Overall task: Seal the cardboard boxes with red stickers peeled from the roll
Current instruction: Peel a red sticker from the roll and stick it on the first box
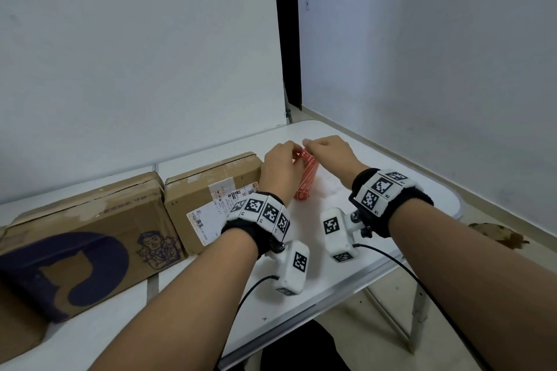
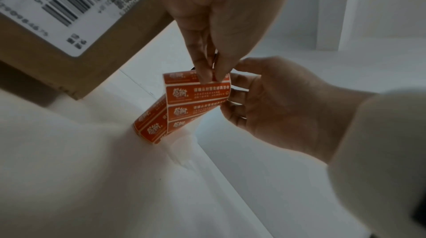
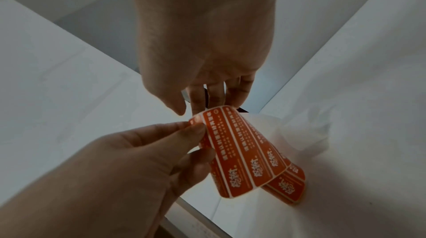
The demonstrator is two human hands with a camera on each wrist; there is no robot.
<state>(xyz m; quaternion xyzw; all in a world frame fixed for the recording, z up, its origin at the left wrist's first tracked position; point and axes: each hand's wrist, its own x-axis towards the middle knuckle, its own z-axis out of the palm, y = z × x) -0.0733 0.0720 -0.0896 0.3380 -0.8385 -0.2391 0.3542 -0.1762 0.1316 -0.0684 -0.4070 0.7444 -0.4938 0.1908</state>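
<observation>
Boxes (image 1: 211,190) left; bare table (image 1: 407,190) right

White folding table (image 1: 346,274), metal-edged, seam across the top at about 9 o'clock. Directly on it: large cardboard box (image 1: 90,238) with dark blue print at 9 o'clock; touching its right side, smaller cardboard box (image 1: 211,187) with white shipping label at 11 o'clock. Red sticker roll (image 1: 303,194) rests on the tabletop at 12 o'clock, just right of the smaller box, its loose strip lifted upward. Crumpled white backing paper (image 3: 306,132) lies beside the roll.
</observation>
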